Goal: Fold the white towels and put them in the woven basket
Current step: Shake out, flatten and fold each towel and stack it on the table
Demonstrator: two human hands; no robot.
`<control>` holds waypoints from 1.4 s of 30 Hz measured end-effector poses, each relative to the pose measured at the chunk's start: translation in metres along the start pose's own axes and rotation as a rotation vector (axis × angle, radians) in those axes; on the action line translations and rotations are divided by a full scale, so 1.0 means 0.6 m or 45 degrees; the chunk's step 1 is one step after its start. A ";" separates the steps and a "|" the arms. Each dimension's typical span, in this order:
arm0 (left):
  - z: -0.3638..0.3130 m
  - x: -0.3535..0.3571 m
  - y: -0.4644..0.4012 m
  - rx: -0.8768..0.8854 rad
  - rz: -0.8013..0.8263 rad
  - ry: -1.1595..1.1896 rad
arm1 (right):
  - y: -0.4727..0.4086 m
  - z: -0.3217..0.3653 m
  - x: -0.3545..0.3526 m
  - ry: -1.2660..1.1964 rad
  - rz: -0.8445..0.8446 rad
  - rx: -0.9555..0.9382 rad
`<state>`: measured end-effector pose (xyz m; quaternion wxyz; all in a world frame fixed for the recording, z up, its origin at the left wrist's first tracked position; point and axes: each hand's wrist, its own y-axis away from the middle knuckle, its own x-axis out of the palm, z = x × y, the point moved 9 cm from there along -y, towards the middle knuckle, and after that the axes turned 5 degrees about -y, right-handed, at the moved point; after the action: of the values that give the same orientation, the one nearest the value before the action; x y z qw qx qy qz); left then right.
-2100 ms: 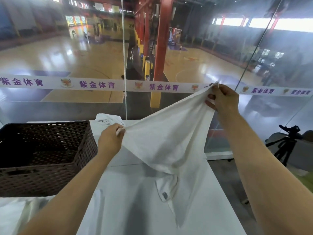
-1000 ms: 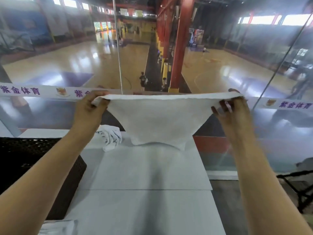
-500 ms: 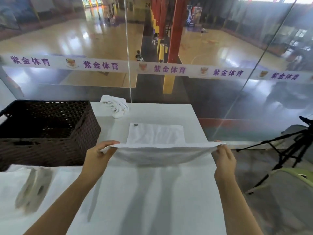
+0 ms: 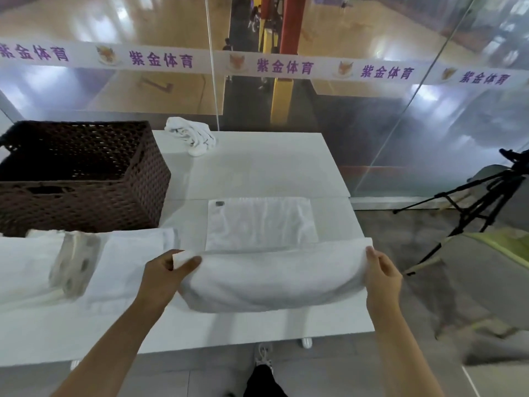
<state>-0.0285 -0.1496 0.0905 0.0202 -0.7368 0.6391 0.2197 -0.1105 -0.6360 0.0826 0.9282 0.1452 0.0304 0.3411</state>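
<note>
Leftmost, a dark woven basket [image 4: 86, 179] sat on the white table [image 4: 257, 167], its inside in shadow, so whether anything lay in it could not be told. Just in front of the basket, at the table's left edge, more white towels [image 4: 126, 265] lay spread flat, with a blurred grey-and-white bundle [image 4: 75, 267] resting on top of them. Further back, near the glass wall [image 4: 400, 116], a crumpled white cloth [image 4: 190, 136] lay on the table to the right of the basket.

Next came the left hand [image 4: 166, 273], which pinched the left corner of the towel [image 4: 274, 279] being folded, its thumb on top of the cloth and its fingers curled under. That towel was doubled over on itself: its far half lay flat on the table, with a small dark tag [image 4: 219, 203] at its far left corner, while the near part curved up and sagged between the two hands. It was well apart from the basket and not in it. The right hand [image 4: 382, 275] gripped the towel's right corner, fingers pressed together against the fabric, with the fingertips hidden behind it.

Beyond the table's right edge stood a black tripod [image 4: 481, 196], and beside it a grey and green chair [image 4: 492, 270]. Below the table edge a white shoe [image 4: 263, 356] showed on the floor.
</note>
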 end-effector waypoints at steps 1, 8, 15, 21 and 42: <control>0.000 0.004 -0.006 -0.031 -0.007 0.053 | -0.008 0.000 0.005 0.007 -0.004 0.014; -0.007 0.035 -0.108 -0.175 -0.069 0.183 | -0.098 0.002 0.084 0.101 0.065 0.065; -0.022 0.082 -0.242 -0.236 -0.150 0.067 | -0.226 -0.015 0.181 0.205 0.088 0.157; -0.009 0.126 -0.356 -0.272 -0.211 -0.026 | -0.328 -0.054 0.259 0.349 0.149 0.220; 0.114 0.224 -0.543 -0.350 -0.251 -0.212 | -0.499 -0.216 0.343 0.598 0.232 0.271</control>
<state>0.2727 -0.1946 -0.0999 -0.0062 -0.7710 0.5238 0.3621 0.2139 -0.6888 -0.1194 0.8408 0.1609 0.2673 0.4424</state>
